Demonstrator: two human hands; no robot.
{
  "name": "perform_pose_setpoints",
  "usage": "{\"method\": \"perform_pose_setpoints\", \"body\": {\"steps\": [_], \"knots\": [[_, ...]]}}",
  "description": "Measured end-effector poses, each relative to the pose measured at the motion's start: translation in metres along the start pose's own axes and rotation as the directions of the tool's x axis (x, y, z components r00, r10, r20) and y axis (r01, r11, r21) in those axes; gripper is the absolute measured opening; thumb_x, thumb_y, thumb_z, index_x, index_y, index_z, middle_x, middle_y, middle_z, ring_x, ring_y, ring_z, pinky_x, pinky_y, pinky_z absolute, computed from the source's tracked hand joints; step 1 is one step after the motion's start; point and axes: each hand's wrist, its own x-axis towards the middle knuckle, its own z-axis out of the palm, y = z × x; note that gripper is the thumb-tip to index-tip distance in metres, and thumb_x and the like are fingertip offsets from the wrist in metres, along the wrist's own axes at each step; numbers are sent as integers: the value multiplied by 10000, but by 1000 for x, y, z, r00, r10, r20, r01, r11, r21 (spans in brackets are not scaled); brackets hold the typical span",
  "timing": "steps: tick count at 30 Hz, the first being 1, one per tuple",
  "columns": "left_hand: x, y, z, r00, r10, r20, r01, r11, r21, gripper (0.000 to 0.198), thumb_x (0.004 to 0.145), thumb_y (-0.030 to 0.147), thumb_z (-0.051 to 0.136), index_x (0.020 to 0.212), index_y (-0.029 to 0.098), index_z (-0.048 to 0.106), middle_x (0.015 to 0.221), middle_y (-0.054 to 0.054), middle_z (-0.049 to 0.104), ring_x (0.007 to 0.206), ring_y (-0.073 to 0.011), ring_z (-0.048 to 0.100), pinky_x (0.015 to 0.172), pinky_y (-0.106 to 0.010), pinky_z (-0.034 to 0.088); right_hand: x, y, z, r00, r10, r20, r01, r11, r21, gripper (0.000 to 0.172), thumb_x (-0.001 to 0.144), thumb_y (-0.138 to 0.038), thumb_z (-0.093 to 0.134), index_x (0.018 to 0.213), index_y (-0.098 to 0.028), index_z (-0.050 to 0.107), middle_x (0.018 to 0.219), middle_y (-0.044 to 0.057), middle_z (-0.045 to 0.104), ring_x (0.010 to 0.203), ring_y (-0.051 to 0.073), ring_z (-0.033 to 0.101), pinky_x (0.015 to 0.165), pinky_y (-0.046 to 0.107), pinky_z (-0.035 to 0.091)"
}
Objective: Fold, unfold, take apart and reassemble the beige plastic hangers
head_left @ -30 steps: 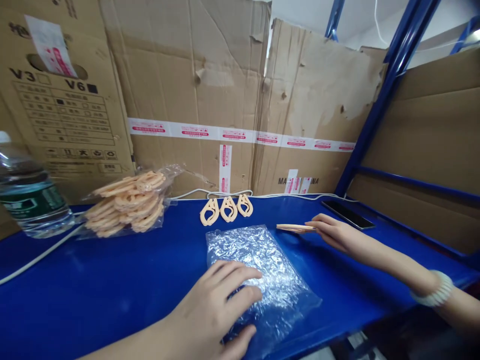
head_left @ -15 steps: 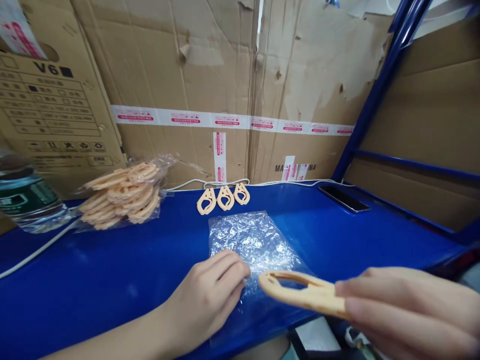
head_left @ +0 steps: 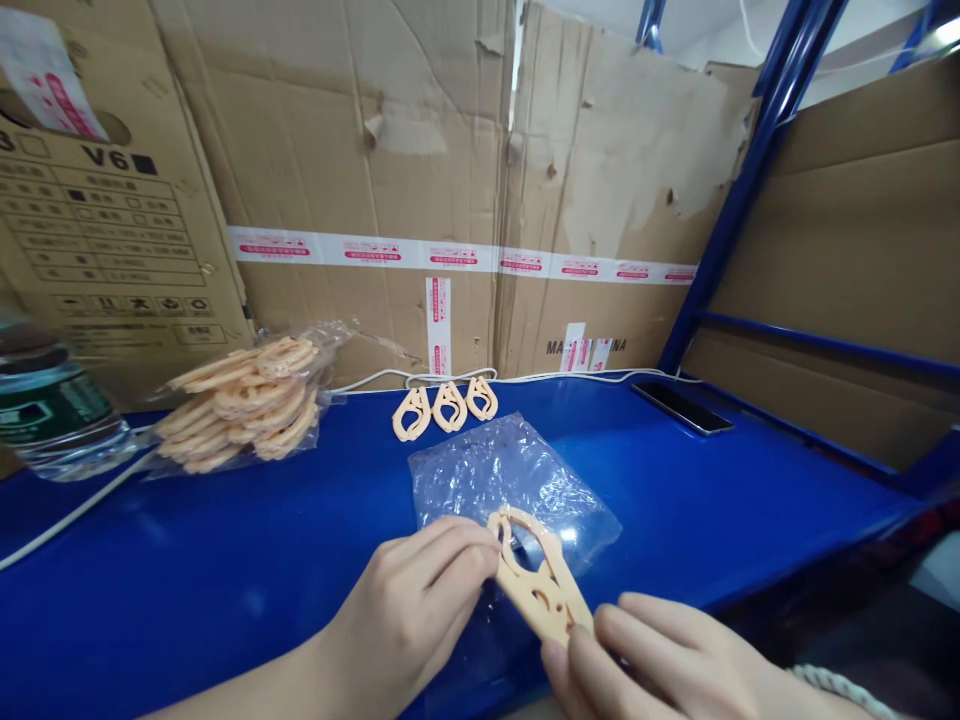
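Note:
A beige folded plastic hanger (head_left: 551, 590) is held over the near part of a clear plastic bag (head_left: 517, 470). The fingers of my right hand (head_left: 660, 660) pinch the hanger's lower, wider end. My left hand (head_left: 420, 590) is closed with its fingertips at the looped upper end; its thumb is mostly hidden, and part of the bag lies beneath that hand. Behind the bag, three similar folded hangers (head_left: 449, 408) stand in a row against the cardboard. At the left, a clear bag holds a pile of several more hangers (head_left: 247, 405).
A water bottle (head_left: 56, 410) stands at the left edge. A black phone (head_left: 682, 407) lies at the back right of the blue table (head_left: 315, 530). Cardboard (head_left: 360, 170) walls the back, with a white cable (head_left: 592, 378) along its foot. Blue metal posts (head_left: 739, 180) rise at the right.
My right hand has moved left and turned the hanger, bringing its looped end to my left fingertips. The plastic bag has shifted and lies at a different angle. The view has tilted slightly.

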Motion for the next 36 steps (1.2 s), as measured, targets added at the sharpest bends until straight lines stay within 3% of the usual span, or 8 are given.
{"method": "perform_pose_setpoints", "body": {"steps": [6,10,13,20,24,28,32,36], "knots": [[3,-2,0,1000,-14,-22,14,1000,1,190,909,15,455,936,148,587,930,-62,689,908,-165,653,813,-268,563,18,13,9,993,-105,-51,106,994,20,236,871,-93,464,871,-157,691,800,61,688,528,155,522,413,307,406],[4,-2,-1,1000,-1,-24,2,998,55,208,902,20,448,938,158,600,954,-60,706,916,-167,667,807,-266,575,21,19,22,1000,-9,15,9,1000,-15,245,884,-113,440,778,-154,657,770,94,657,560,190,530,450,331,369],[4,-1,0,1000,15,-13,-13,996,90,215,900,29,445,938,159,612,972,-66,715,920,-180,675,808,-285,583,19,22,32,999,49,-19,-51,993,-110,288,903,-81,422,743,-144,653,784,114,659,658,218,570,514,338,372],[-1,-3,7,994,-27,109,14,993,116,231,882,32,440,946,156,624,1124,-95,686,948,-217,665,811,-353,589,15,32,44,987,161,22,-154,969,-195,249,899,-72,470,738,-135,649,869,114,658,768,246,555,619,359,383],[-4,-4,10,990,-58,131,40,990,135,308,867,33,436,1052,179,634,1235,-102,636,1112,-265,591,915,-465,539,17,40,46,942,321,96,-298,933,-201,78,854,-87,582,873,-140,637,975,120,654,875,267,559,692,358,421],[-4,-5,12,987,-76,145,57,990,132,349,878,40,436,1124,194,629,1255,-98,634,1167,-260,560,944,-472,521,24,46,56,870,448,205,-401,886,-231,173,830,-81,623,976,-171,602,914,86,649,786,248,561,654,348,408],[-2,-5,11,988,-63,138,45,991,128,355,887,51,440,1168,181,615,1214,-93,668,1137,-255,584,940,-465,524,31,50,70,819,495,289,-433,865,-254,135,846,-56,582,921,-164,614,794,77,646,726,240,570,632,355,392],[1,-3,8,993,-46,110,31,991,129,378,875,45,461,1200,177,602,1158,-87,694,1057,-253,623,896,-449,543,31,65,54,787,467,402,-499,866,-30,151,807,-184,688,948,-160,642,898,91,649,832,245,587,672,335,436]]}}
